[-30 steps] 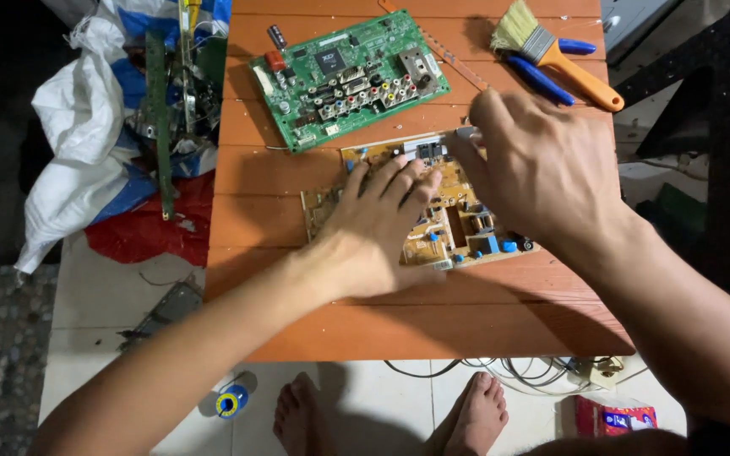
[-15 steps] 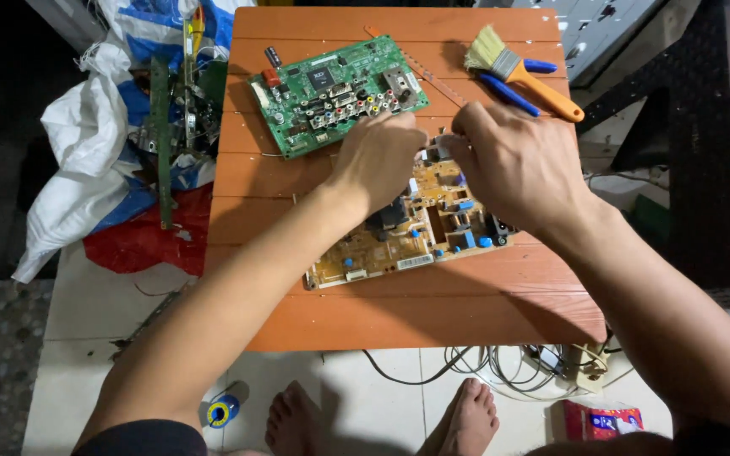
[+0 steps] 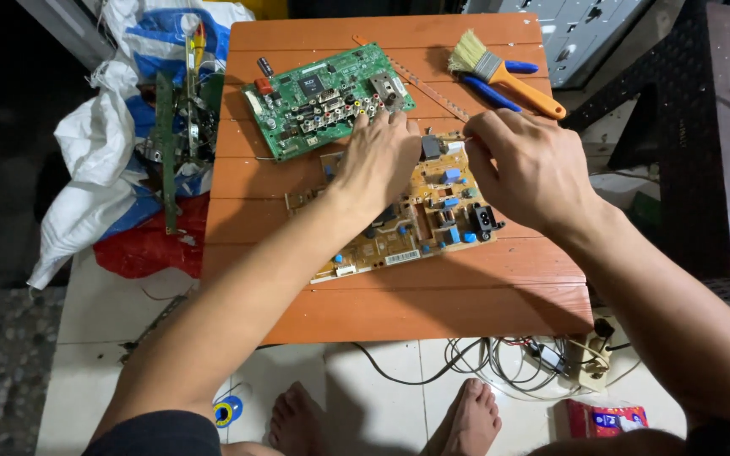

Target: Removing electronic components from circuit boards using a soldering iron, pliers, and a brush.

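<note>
The tan circuit board (image 3: 416, 211) lies flat near the middle of the orange table (image 3: 433, 304), and both hands are on it. The left hand (image 3: 375, 160) presses palm-down on its upper part, fingers spread and flat, gripping nothing. The right hand (image 3: 527, 165) hovers over the board's upper right corner with fingers curled inward as if pinching something small — whether it actually holds a part I cannot tell, since the fingertips hide it.

The likeliest trouble is the board skidding: it rests loose on smooth slats, and a sideways tug from the right hand could shift it under the flat palm. A hard pull might also bend or snap a small part, or the solder points underneath could prick the pressing hand.

The green circuit board (image 3: 327, 97) sits just beyond, nearly touching the left fingertips, so there is little room to push upward. A paintbrush (image 3: 504, 72) and a blue-handled tool (image 3: 490, 93) lie near the right hand. A tangle of cables (image 3: 509, 359) lies on the floor beside bare feet (image 3: 466, 418) — an easy snag.
</note>
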